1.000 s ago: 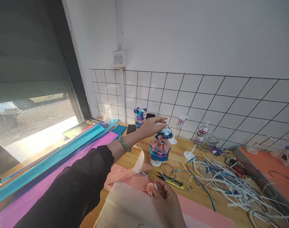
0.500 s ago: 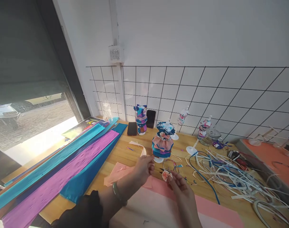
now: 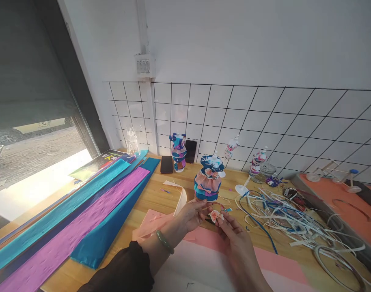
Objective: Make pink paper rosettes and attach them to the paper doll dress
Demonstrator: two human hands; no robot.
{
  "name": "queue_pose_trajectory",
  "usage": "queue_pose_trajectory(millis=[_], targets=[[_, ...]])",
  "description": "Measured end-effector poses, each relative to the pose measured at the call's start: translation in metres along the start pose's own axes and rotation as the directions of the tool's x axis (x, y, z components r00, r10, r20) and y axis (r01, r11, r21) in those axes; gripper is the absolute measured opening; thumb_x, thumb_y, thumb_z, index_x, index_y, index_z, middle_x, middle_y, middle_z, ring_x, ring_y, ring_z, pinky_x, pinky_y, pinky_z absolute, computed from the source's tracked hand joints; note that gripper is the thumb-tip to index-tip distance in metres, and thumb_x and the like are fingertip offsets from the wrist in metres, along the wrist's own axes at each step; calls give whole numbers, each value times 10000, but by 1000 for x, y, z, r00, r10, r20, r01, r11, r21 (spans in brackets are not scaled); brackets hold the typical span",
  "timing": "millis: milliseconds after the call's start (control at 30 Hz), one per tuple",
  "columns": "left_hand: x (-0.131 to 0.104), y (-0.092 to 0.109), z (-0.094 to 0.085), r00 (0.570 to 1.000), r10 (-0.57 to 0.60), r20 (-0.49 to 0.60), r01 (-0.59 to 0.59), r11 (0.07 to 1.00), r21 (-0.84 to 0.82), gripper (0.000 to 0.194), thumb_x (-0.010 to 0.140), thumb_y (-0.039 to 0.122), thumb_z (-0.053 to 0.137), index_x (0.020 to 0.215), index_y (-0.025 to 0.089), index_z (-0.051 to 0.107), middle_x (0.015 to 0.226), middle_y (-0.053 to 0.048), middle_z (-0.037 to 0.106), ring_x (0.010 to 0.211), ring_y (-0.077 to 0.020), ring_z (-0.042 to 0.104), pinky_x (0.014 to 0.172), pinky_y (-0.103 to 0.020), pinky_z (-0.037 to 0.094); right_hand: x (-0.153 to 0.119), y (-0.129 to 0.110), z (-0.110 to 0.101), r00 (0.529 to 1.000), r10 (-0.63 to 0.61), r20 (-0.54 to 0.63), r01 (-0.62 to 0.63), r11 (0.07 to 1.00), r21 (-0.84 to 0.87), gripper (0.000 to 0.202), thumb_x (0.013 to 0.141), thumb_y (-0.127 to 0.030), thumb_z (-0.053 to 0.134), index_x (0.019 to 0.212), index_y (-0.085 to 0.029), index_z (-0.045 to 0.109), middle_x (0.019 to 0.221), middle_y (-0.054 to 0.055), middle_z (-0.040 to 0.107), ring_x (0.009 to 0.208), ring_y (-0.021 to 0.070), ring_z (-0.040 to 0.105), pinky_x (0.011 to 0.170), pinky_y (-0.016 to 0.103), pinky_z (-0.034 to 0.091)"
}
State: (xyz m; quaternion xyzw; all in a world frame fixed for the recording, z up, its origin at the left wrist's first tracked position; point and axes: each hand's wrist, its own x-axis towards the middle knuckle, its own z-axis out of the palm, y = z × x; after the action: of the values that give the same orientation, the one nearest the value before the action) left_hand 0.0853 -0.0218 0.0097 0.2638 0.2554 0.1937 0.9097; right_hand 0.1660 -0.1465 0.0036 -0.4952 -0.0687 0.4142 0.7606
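**Handwork over a wooden table (image 3: 145, 196)**

A ruffled figure (image 3: 208, 186) stands near centre. Just below, the left hand (image 3: 190, 217) is curled; its grip I cannot tell. Lower centre, the right hand (image 3: 236, 241) pinches a pleated bow (image 3: 215, 216).

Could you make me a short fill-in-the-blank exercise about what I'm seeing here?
The pleated piece is pinched in the person's ____ hand.
The bracelet is coloured ____.
The sleeve is coloured ____.
The switch box is mounted on the ____.

Missing words: right; green; black; wall.
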Motion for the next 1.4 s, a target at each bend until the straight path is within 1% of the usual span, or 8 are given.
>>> queue_pose_trajectory(millis=[67, 200, 267, 400, 567, 767, 967, 1400], targets=[[3, -1, -4, 999, 12, 39, -12, 1000, 3, 149, 716, 186, 682, 819, 110, 605, 882, -79, 670, 647, -95, 612, 426, -140, 362, 2, -2, 3, 999, -43, 24, 44, 998, -50, 292, 509, -280, 827, 769, -230, 704, 762, -23, 720, 712, 113, 621, 665, 190, 500], [7, -4, -9, 995, 37, 91, -37, 999, 2, 113, 728, 178, 669, 754, 88, 606, 652, -39, 635, 475, -67, 530, 440, -169, 377, 6, -11, 17, 983, -120, 136, 147, 967, -210, 249, 550, -319, 805, 753, -206, 714, 779, 23, 717, 743, 161, 622, 706, 264, 501], [9, -6, -9, 993, 50, 108, -49, 999, -12, 94, 722, 159, 662, 720, 88, 600, 583, -21, 600, 468, -76, 530, 446, -175, 379, 9, -15, 25, 974, -136, 179, 183, 943, -278, 271, 571, -341, 792, 788, -197, 716, 804, 38, 715, 745, 166, 618, 706, 276, 496], [9, -7, -10, 987, 86, 132, -77, 995, -70, 110, 665, 99, 680, 735, 118, 597, 623, -2, 608, 530, -86, 557, 555, -203, 436, 16, -17, 35, 969, -131, 210, 198, 920, -337, 278, 584, -368, 776, 785, -188, 708, 759, 36, 705, 666, 157, 608, 663, 297, 504], [8, -5, -11, 983, 116, 143, -97, 987, -130, 170, 613, 90, 701, 727, 134, 582, 631, 5, 604, 584, -99, 560, 670, -261, 462, 23, -17, 40, 966, -143, 217, 216, 908, -359, 276, 564, -360, 784, 768, -193, 703, 789, 39, 716, 742, 173, 627, 708, 301, 508], [8, -4, -12, 983, 113, 142, -93, 986, -142, 170, 613, 108, 703, 734, 136, 586, 631, 9, 597, 591, -98, 560, 685, -264, 453, 26, -15, 43, 967, -168, 193, 231, 898, -375, 308, 530, -359, 794, 773, -193, 706, 775, 33, 721, 745, 187, 640, 706, 319, 515], [7, -4, -11, 983, 105, 152, -87, 989, -120, 143, 637, 143, 714, 725, 128, 602, 628, -10, 613, 598, -112, 579, 710, -276, 450, 29, -14, 41, 971, -150, 188, 212, 902, -376, 323, 532, -371, 788, 778, -181, 699, 786, 46, 724, 739, 194, 639, 651, 317, 525], [9, -5, -16, 977, 116, 181, -99, 990, -102, 169, 646, 179, 743, 749, 109, 629, 692, -35, 641, 668, -129, 608, 768, -302, 448, 33, -13, 39, 969, -173, 176, 229, 898, -376, 349, 536, -365, 788, 811, -176, 687, 821, 49, 723, 768, 210, 651, 649, 326, 534]])
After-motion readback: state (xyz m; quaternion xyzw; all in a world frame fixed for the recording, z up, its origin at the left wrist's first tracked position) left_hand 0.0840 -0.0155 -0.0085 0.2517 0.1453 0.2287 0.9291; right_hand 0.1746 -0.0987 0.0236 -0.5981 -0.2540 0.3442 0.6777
